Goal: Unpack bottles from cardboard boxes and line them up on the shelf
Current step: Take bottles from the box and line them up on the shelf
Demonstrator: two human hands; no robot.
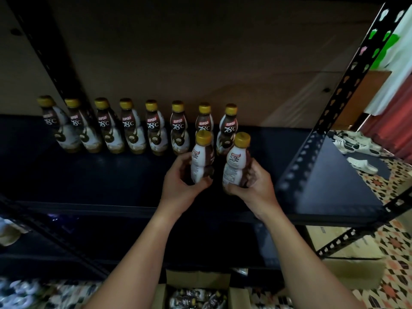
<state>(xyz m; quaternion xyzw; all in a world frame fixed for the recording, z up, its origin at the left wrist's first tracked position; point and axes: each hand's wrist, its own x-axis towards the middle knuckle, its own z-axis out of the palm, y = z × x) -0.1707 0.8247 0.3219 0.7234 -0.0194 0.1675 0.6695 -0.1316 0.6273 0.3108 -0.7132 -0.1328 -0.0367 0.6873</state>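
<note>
Eight gold-capped brown-and-white plastic coffee bottles (136, 127) lined up at back of dark shelf (89, 175); left hand (180, 181) and right hand (252, 186) each gripping another bottle; open cardboard box (196, 293) below apparently part-full.

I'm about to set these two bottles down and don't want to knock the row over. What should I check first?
1. Left hand grips its bottle firmly: ok.
2. Right hand grips its bottle firmly: ok.
3. Both held bottles upright, caps on: ok.
4. Free shelf space right of the back row: ok.
5. Row's labels face front: ok; held bottles' labels: not ok, turned sideways.
6. Gap between left bottle and row bottle behind it: cannot tell.
</note>
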